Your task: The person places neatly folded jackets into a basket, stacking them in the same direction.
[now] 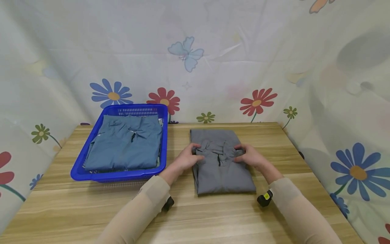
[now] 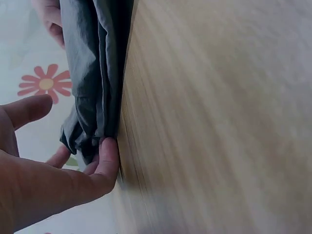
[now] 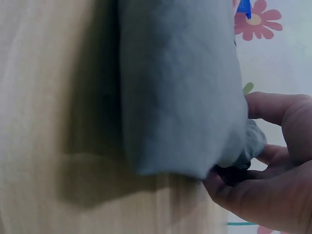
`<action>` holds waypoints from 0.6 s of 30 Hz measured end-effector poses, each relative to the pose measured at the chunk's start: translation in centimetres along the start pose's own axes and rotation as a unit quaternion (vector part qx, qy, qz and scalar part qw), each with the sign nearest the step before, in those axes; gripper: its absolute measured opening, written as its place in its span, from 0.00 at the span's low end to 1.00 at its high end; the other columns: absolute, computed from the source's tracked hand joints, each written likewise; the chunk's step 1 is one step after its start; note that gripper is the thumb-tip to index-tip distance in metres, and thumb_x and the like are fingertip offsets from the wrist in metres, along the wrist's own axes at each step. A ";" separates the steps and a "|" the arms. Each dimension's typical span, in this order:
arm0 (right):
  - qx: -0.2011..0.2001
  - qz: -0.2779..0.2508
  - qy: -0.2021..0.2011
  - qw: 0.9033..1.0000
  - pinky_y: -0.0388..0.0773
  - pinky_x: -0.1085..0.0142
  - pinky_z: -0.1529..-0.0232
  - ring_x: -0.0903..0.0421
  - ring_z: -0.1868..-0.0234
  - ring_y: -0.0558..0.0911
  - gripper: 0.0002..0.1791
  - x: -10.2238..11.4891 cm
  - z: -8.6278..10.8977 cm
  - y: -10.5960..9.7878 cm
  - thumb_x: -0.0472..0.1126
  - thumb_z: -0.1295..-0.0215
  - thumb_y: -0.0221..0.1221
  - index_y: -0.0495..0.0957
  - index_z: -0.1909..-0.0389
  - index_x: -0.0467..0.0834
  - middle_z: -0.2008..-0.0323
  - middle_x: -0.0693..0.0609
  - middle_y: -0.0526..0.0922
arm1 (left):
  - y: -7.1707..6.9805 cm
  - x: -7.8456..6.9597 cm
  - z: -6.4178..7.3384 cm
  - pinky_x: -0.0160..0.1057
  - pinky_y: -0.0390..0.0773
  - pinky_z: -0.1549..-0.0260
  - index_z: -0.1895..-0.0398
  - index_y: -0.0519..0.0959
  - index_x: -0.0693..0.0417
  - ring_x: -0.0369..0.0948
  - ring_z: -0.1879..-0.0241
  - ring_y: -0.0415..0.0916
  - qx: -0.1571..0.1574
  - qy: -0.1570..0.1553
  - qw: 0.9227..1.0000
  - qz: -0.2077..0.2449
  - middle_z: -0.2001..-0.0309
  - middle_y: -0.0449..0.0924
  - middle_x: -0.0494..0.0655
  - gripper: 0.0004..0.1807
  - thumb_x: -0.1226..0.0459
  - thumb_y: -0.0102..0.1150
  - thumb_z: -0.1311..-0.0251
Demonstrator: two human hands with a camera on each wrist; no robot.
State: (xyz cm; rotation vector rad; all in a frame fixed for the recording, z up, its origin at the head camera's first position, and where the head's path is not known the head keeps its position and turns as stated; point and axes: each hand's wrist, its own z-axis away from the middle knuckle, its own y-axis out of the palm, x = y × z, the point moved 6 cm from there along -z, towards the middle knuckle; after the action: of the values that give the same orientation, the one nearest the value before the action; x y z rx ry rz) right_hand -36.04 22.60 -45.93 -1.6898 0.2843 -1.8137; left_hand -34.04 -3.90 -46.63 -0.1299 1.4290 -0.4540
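Note:
A folded grey jacket (image 1: pixel 223 181) lies on the wooden table, its gathered collar crossed by a short black zip pull (image 1: pixel 218 160). My left hand (image 1: pixel 189 156) holds the jacket's left side at collar height; in the left wrist view its fingers (image 2: pixel 108 158) curl round the folded layers near the tabletop while the thumb stands apart. On the opposite side my right hand (image 1: pixel 249 156) grips the edge, thumb on top and fingers low at the corner in the right wrist view. The undersides of the folds are hidden.
A blue plastic basket (image 1: pixel 165 142) stands to the left, with a folded blue jacket (image 1: pixel 128 149) on top inside it. Behind the wooden table (image 1: pixel 195 220) hangs a flower-printed cloth (image 1: pixel 213 88), which also runs along both sides.

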 end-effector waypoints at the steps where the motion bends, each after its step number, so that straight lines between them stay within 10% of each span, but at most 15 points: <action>1: 0.000 -0.008 0.001 1.000 0.60 0.41 0.31 0.35 0.27 0.59 0.33 -0.1 0.0 0.1 0.33 0.38 0.68 0.70 0.32 0.30 0.28 0.29 0.62 | 0.0 0.0 0.0 0.52 0.71 0.40 0.30 0.72 0.52 0.52 0.37 0.69 0.000 -0.001 1.000 0.004 0.33 0.70 0.59 0.29 0.62 0.66 0.34; 6: -0.008 -0.023 -0.008 1.000 0.60 0.41 0.31 0.35 0.26 0.57 0.33 0.0 -0.2 0.0 0.30 0.38 0.67 0.69 0.32 0.31 0.28 0.29 0.61 | -0.1 -0.3 0.0 0.49 0.73 0.48 0.30 0.72 0.52 0.51 0.47 0.73 -0.001 0.004 1.000 0.023 0.40 0.74 0.58 0.29 0.63 0.66 0.34; 18: 0.049 -0.077 -0.023 0.996 0.50 0.36 0.29 0.34 0.23 0.47 0.34 -0.4 0.3 -0.4 0.27 0.34 0.63 0.67 0.27 0.39 0.22 0.33 0.51 | 0.2 -0.6 0.0 0.58 0.66 0.36 0.32 0.75 0.49 0.56 0.27 0.59 0.019 0.020 0.999 0.016 0.25 0.62 0.57 0.29 0.69 0.68 0.37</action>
State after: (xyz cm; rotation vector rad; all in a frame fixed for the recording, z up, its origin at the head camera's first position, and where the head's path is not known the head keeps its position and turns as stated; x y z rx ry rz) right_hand -35.91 23.22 -46.02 -1.7214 0.0450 -1.8645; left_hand -34.05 -3.49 -46.10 -0.0675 1.4594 -0.4609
